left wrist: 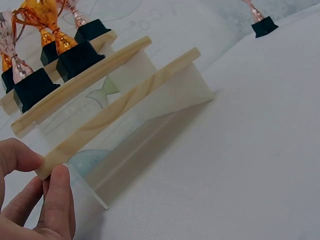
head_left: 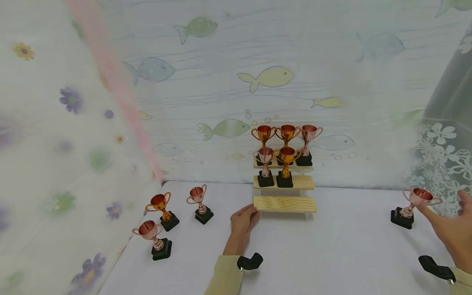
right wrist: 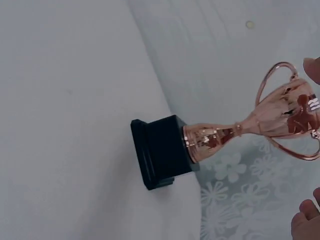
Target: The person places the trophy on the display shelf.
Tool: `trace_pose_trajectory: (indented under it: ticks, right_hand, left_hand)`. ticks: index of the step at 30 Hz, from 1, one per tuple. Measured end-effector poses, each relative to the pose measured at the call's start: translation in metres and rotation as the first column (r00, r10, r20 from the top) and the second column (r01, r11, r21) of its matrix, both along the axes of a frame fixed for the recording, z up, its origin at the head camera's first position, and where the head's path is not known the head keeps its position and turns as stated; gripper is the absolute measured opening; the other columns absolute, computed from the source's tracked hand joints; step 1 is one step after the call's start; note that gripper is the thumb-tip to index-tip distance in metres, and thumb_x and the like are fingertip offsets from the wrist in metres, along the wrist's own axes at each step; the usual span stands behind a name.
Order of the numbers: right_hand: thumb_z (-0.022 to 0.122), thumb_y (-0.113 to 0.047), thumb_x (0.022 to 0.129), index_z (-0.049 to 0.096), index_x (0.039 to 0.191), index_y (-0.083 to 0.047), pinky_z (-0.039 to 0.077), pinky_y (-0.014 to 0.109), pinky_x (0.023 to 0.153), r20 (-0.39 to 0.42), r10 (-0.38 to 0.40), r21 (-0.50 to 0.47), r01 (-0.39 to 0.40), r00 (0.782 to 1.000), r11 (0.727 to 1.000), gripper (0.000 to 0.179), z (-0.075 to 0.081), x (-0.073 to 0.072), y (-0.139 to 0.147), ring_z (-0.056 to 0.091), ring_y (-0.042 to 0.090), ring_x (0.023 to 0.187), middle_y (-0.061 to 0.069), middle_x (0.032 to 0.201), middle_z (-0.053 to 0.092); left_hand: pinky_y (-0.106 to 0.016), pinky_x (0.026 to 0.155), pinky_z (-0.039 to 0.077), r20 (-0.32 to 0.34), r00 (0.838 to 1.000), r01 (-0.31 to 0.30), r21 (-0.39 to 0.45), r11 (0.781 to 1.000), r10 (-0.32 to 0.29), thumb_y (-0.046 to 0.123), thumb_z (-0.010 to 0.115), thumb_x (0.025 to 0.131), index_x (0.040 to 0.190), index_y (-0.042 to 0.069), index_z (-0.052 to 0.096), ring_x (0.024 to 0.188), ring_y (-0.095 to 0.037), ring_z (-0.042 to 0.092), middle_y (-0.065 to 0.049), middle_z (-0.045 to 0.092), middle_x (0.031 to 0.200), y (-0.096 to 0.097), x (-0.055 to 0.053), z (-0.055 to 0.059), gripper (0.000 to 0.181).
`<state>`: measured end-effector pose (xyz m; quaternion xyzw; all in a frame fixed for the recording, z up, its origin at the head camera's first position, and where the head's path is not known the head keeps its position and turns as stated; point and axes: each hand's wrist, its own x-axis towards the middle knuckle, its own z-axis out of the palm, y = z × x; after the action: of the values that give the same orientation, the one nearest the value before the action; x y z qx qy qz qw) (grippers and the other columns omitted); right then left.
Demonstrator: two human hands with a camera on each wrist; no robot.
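Note:
My left hand (head_left: 243,223) pinches the left end of the lowest step of a wooden display stand (head_left: 284,204) between thumb and fingers. On the stand's top step are two gold trophies and a rose-gold trophy (head_left: 309,133). Its middle step bears a rose-gold trophy (head_left: 266,155) and a gold trophy (head_left: 287,155). At the far right, my right hand (head_left: 451,229) is beside another rose-gold trophy (right wrist: 285,110) with a black base. Thumb and fingers are spread apart around its cup in the right wrist view, not closed on it.
On the table's left side stand a gold trophy (head_left: 158,203) and two rose-gold ones, the nearer (head_left: 148,230) close to the left edge. A fish-patterned curtain (head_left: 221,82) hangs behind the white table (head_left: 332,254); lace fabric (head_left: 448,151) hangs at the right.

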<state>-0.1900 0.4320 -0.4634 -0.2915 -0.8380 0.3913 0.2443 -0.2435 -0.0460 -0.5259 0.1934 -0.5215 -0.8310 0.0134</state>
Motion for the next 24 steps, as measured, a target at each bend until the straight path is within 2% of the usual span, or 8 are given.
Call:
trace_pose_trajectory:
  ticks: [2, 7, 10, 12, 15, 17, 19, 24]
  right_hand:
    - [0.065, -0.035, 0.098, 0.007, 0.164, -0.009, 0.019, 0.063, 0.121, 0.022, 0.015, -0.063, -0.014, 1.0, 0.998, 0.092, -0.009, -0.006, 0.004, 0.011, 0.044, 0.154, 0.022, 0.169, 0.006]
    - [0.064, -0.034, 0.099, 0.012, 0.164, -0.017, 0.017, 0.042, 0.127, -0.066, 0.013, -0.171, -0.024, 0.998, 0.985, 0.085, -0.029, -0.018, 0.005, 0.018, 0.03, 0.155, 0.013, 0.17, 0.015]
    - [0.063, -0.032, 0.099, 0.021, 0.163, -0.024, 0.024, 0.029, 0.124, -0.102, 0.0, -0.202, -0.02, 0.995, 0.979, 0.076, -0.036, -0.021, 0.003, 0.032, 0.014, 0.151, 0.003, 0.163, 0.034]
    - [0.066, -0.026, 0.098, 0.034, 0.156, -0.03, 0.03, 0.021, 0.119, -0.136, 0.002, -0.229, -0.033, 0.991, 0.973, 0.066, -0.038, -0.022, 0.002, 0.041, 0.0, 0.139, -0.009, 0.151, 0.046]
    - [0.07, -0.017, 0.095, 0.052, 0.134, -0.035, 0.037, 0.006, 0.105, -0.197, 0.003, -0.264, -0.056, 0.98, 0.963, 0.046, -0.041, -0.024, 0.0, 0.047, -0.012, 0.114, -0.026, 0.123, 0.052]
    - [0.072, -0.011, 0.093, 0.055, 0.117, -0.037, 0.039, 0.001, 0.098, -0.234, 0.0, -0.303, -0.073, 0.972, 0.95, 0.04, -0.041, -0.026, -0.001, 0.049, -0.013, 0.106, -0.029, 0.112, 0.054]
    - [0.073, -0.009, 0.092, 0.053, 0.11, -0.037, 0.039, -0.001, 0.095, -0.253, -0.001, -0.319, -0.082, 0.967, 0.944, 0.039, -0.04, -0.027, -0.003, 0.05, -0.013, 0.104, -0.031, 0.108, 0.053]
    - [0.071, -0.012, 0.094, 0.051, 0.109, -0.038, 0.039, 0.0, 0.096, -0.24, -0.027, -0.34, -0.058, 0.97, 0.939, 0.036, -0.039, -0.03, -0.007, 0.049, -0.012, 0.099, -0.03, 0.104, 0.05]
  left_hand:
    - [-0.028, 0.085, 0.061, -0.001, 1.0, -0.001, -0.002, 1.0, 0.001, -0.002, 0.068, 0.089, 0.123, -0.014, 0.063, 0.087, -0.015, 0.068, -0.018, 0.069, 0.106, 0.0, 0.0, -0.001, 0.037]
    - [-0.028, 0.086, 0.061, -0.004, 1.0, 0.001, 0.0, 1.0, -0.001, -0.003, 0.068, 0.089, 0.123, -0.014, 0.064, 0.086, -0.014, 0.068, -0.017, 0.069, 0.104, 0.001, 0.0, -0.001, 0.036]
    - [-0.028, 0.085, 0.061, -0.01, 1.0, -0.002, 0.006, 1.0, 0.002, -0.003, 0.068, 0.089, 0.122, -0.015, 0.064, 0.085, -0.014, 0.068, -0.017, 0.069, 0.103, 0.001, 0.0, 0.0, 0.036]
    - [-0.028, 0.084, 0.061, -0.014, 1.0, -0.007, 0.009, 1.0, 0.007, -0.003, 0.069, 0.088, 0.122, -0.015, 0.064, 0.085, -0.014, 0.068, -0.017, 0.07, 0.102, 0.001, 0.0, 0.001, 0.036]
    - [-0.027, 0.084, 0.061, -0.013, 1.0, -0.009, 0.011, 1.0, 0.009, -0.004, 0.069, 0.088, 0.121, -0.015, 0.064, 0.085, -0.014, 0.068, -0.017, 0.07, 0.103, 0.001, -0.001, 0.001, 0.035]
    - [-0.027, 0.084, 0.061, -0.011, 1.0, -0.009, 0.01, 1.0, 0.009, -0.004, 0.069, 0.088, 0.121, -0.015, 0.064, 0.086, -0.014, 0.068, -0.017, 0.07, 0.104, 0.001, -0.001, 0.001, 0.035]
    - [-0.027, 0.083, 0.061, -0.008, 1.0, -0.008, 0.008, 1.0, 0.008, -0.004, 0.069, 0.088, 0.121, -0.015, 0.065, 0.086, -0.014, 0.068, -0.018, 0.069, 0.106, 0.0, -0.001, 0.0, 0.035]
    - [-0.026, 0.082, 0.061, 0.001, 1.0, -0.008, 0.006, 1.0, 0.008, -0.003, 0.069, 0.088, 0.121, -0.014, 0.064, 0.086, -0.015, 0.068, -0.018, 0.069, 0.106, 0.0, -0.002, -0.001, 0.035]
